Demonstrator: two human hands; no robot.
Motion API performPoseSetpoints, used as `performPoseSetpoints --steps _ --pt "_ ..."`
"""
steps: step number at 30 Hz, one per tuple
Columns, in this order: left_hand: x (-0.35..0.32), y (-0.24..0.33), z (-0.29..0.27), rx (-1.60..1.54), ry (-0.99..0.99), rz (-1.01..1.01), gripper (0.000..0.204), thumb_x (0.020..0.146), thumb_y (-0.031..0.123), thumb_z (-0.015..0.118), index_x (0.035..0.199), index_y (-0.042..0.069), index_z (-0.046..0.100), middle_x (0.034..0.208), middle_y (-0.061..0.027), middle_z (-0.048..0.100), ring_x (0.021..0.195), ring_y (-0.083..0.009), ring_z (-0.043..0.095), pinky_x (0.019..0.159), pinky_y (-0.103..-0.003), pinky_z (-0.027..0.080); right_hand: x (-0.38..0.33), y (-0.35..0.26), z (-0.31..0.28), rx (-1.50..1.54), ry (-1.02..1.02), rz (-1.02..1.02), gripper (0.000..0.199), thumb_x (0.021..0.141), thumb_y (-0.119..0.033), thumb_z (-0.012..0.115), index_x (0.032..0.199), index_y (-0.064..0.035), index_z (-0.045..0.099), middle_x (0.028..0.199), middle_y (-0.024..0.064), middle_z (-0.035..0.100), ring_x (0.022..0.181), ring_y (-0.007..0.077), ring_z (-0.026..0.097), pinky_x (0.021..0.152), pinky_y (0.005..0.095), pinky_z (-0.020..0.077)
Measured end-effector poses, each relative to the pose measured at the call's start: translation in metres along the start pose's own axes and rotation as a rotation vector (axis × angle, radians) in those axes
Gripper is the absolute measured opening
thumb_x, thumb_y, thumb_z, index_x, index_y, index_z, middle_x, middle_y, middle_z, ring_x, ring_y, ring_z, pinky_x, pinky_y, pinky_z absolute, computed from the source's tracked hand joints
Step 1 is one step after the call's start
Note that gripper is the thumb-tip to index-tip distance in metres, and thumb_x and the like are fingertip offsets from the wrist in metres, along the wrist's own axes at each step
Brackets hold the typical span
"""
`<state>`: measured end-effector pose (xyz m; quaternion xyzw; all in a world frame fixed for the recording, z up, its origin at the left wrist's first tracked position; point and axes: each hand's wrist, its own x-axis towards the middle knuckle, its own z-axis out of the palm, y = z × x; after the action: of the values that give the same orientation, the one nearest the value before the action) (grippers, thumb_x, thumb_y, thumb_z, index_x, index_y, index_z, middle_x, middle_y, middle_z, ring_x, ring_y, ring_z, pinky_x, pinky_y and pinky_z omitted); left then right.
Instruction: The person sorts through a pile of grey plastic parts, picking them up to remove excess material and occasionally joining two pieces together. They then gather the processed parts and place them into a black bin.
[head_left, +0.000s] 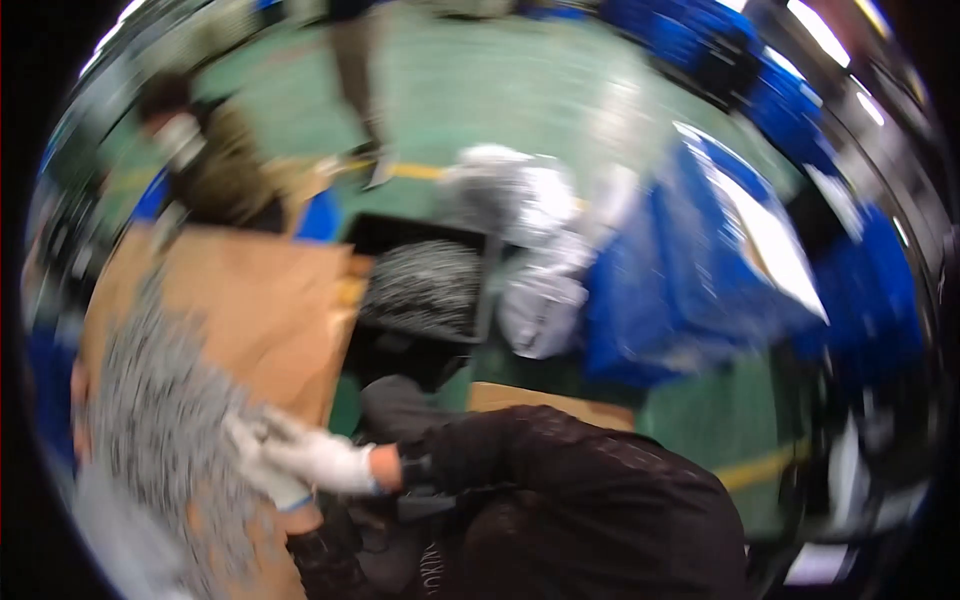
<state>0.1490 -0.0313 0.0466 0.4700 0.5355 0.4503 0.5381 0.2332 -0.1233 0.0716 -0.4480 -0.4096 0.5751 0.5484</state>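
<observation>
Green floor with a yellow line (415, 172) spreads behind a brown cardboard sheet (265, 295), all of it smeared by motion blur. On the cardboard's near left lies a grey pile of small metal parts (160, 420). The person's right hand (320, 460), in a white glove, reaches across from a dark sleeve (560, 470) and rests at the pile's right edge, its fingers (250, 435) stretched out over the parts and only slightly curled; whether they grip any cannot be told through the blur. The left hand (285, 490), also gloved, sits just beneath the right, mostly hidden, and its fingers cannot be read. Beyond the cardboard stands a black crate (425, 290) heaped with the same grey parts, with white sacks (540, 300) beside it and blue bins (680, 270) further right. Another person (210, 165) crouches at the cardboard's far edge.
</observation>
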Motion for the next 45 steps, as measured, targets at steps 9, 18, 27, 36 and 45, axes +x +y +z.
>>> performPoseSetpoints --steps 9,18,27,36,45 --pt "-0.083 0.002 0.165 -0.053 -0.485 0.255 0.034 0.113 0.017 0.052 0.139 -0.003 0.062 0.131 -0.0115 0.066 0.126 -0.0237 0.059 0.106 -0.033 0.05 -0.032 0.007 -0.132 0.299 0.759 -0.08 0.045 0.108 -0.036 0.054 0.139 -0.0044 0.059 0.131 0.0116 0.069 0.123 0.0281 0.064 0.107 0.0373 0.0496" --pt "-0.104 -0.022 0.171 0.728 -0.688 0.907 0.033 0.106 0.016 0.059 0.133 -0.001 0.063 0.133 -0.0169 0.067 0.123 -0.0369 0.061 0.104 -0.045 0.051 -0.078 -0.014 -0.178 0.847 0.718 -0.058 0.023 0.11 -0.03 0.054 0.103 -0.0089 0.061 0.095 0.0065 0.067 0.082 0.02 0.064 0.072 0.0403 0.0556" --pt "-0.121 -0.034 0.181 0.648 -0.754 0.778 0.043 0.097 0.011 0.072 0.137 0.003 0.061 0.143 -0.0175 0.062 0.129 -0.0336 0.062 0.106 -0.043 0.053 -0.108 0.01 -0.236 0.794 0.718 0.089 0.018 0.106 -0.022 0.061 0.115 -0.0065 0.061 0.097 0.0075 0.067 0.075 0.0187 0.066 0.061 0.0396 0.0585" --pt "-0.118 -0.028 0.122 0.604 -0.713 0.295 0.037 0.098 0.012 0.074 0.132 0.002 0.065 0.129 -0.0152 0.069 0.112 -0.0238 0.071 0.099 -0.036 0.057 -0.092 0.048 -0.354 0.534 0.868 0.057 0.011 0.097 -0.008 0.065 0.097 -0.013 0.055 0.075 0.0024 0.052 0.061 0.0211 0.052 0.056 0.0403 0.0477" --pt "-0.122 0.045 0.076 0.574 -0.623 0.469 0.035 0.099 0.005 0.068 0.133 -0.001 0.065 0.122 -0.0106 0.07 0.107 -0.0176 0.066 0.097 -0.033 0.054 -0.056 0.032 -0.428 -1.326 0.729 -0.255 0.026 0.088 -0.015 0.075 0.102 -0.0007 0.06 0.081 0.0203 0.066 0.082 0.0414 0.068 0.075 0.048 0.0566"
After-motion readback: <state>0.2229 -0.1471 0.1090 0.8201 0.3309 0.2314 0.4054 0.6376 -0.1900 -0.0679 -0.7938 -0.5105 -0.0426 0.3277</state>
